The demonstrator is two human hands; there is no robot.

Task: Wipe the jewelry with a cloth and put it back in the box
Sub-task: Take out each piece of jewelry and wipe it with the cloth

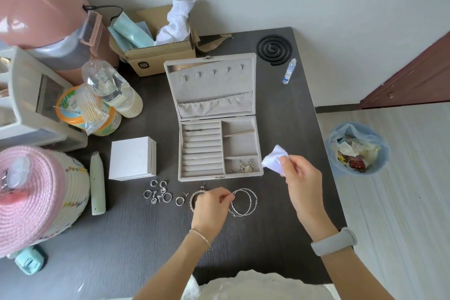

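The head view is filled by a dark worktop (280,238) on which an open grey jewelry box (243,146) is stood, its lid tilted back; a small white cloth (274,158) is pinched in the right hand (302,178), held up just beside the box's right wall — presumably kept ready so that a piece can be brought to it; the left hand (210,209) is lowered over the row of jewelry, its thumb and forefinger closed on what appears to be a thin hoop (243,202), though whether the wire is truly gripped or only touched cannot be told with certainty; two such hoops are laid overlapping in front of the box, a beaded bracelet (193,200) is partly hidden under the left hand, and a cluster of rings (158,193) is spread further left — all set out in a line near the front wall of the box, likely so that each can be taken in turn; a tangle of chain (246,165) is already lying in the box's nearest right compartment, so some pieces are judged done; the ring rolls are seen bare; a white square box (131,161) is stood to the left, apart from the jewelry.
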